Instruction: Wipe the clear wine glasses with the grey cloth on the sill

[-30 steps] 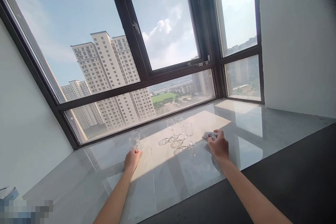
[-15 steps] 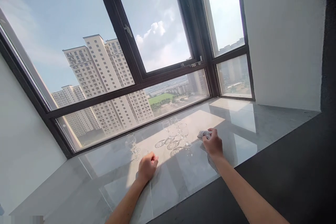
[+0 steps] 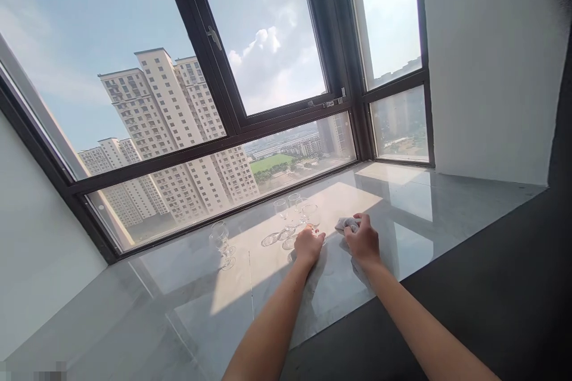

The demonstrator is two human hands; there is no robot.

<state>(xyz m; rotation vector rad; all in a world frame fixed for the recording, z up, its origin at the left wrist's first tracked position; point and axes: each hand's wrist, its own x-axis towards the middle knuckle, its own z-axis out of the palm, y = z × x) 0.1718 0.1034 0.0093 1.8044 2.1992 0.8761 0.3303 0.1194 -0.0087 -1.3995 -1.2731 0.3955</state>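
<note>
My left hand (image 3: 309,245) is at the stem of the nearest clear wine glass (image 3: 310,212) in a small group, its fingers curled around the stem. The hand hides most of the stem; the glass stands upright on the sill. Just behind it are two more stemmed glasses, a left one (image 3: 280,208) and a middle one (image 3: 294,202). To the right, my right hand (image 3: 364,242) is closed on a bunched pale grey cloth (image 3: 345,224), held low over the sill.
More stemmed glasses (image 3: 220,237) stand farther left, near the window. The glossy tiled sill (image 3: 214,333) has a front edge towards me. Dark window frames (image 3: 179,199) bound it behind, with a white wall (image 3: 487,83) on the right.
My left hand has moved right and forward from the bare sill to the nearest wine glass and closed around its stem. My right hand still holds the cloth in about the same place.
</note>
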